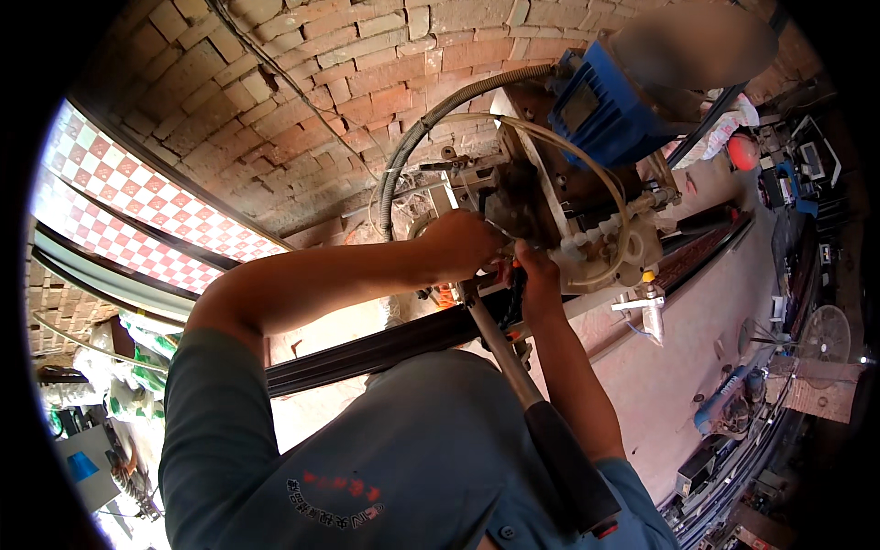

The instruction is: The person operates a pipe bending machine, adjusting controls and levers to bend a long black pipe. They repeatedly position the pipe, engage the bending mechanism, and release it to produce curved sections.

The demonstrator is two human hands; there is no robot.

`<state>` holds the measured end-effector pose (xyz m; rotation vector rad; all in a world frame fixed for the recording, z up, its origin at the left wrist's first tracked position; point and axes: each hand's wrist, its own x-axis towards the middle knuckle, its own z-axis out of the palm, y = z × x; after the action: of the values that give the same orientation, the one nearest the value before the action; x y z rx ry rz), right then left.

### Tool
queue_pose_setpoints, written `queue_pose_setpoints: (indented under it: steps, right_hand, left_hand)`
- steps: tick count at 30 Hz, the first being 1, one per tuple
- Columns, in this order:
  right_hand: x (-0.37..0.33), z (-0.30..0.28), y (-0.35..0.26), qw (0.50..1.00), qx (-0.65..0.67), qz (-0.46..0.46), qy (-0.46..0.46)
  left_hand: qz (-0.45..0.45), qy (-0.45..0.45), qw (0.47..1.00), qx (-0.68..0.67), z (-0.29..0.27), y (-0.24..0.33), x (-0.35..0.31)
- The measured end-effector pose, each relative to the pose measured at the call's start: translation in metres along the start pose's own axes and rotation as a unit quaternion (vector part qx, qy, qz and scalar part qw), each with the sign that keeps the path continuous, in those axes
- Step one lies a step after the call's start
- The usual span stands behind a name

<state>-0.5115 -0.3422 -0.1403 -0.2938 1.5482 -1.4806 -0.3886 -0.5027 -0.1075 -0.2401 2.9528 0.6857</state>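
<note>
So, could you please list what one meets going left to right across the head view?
Checkered panel → left hand → right hand → blue motor → fan.

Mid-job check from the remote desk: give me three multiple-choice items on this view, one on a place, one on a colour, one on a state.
1. Where is the left hand?
A. on the machine's metal assembly
B. on the floor fan
C. on the checkered panel

2. What colour is the motor housing?
A. red
B. blue
C. yellow

3. How does the long lever with the black grip stand?
A. lying flat on the floor
B. slanting from the machine down toward the person's chest
C. hanging from the brick wall

Answers: 1 A, its fingers press into the mechanism. 2 B, the housing is plainly blue. 3 B, its grip end sits low by the shirt, beside the right hand.
</note>
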Motion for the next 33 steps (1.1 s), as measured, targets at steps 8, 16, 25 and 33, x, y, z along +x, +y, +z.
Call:
queue_pose_setpoints:
  steps: [8,16,25,33]
  right_hand:
    - [0.001,0.000,0.003,0.993,-0.026,-0.101,-0.054]
    - [0.006,-0.004,0.006,0.993,-0.090,-0.081,-0.008]
    - [-0.004,0.007,-0.002,0.996,-0.026,-0.083,-0.009]
    - [0.003,0.006,0.008,0.999,-0.012,-0.039,0.024]
  left_hand:
    - [-0.092,-0.272,0.833,-0.473,-0.007,-0.035,0.014]
    - [-0.008,-0.038,0.999,0.011,0.001,-0.007,0.001]
    - [-0.128,-0.186,0.817,-0.530,0.000,-0.029,0.007]
    - [-0.132,-0.020,0.942,-0.309,0.027,-0.012,0.001]
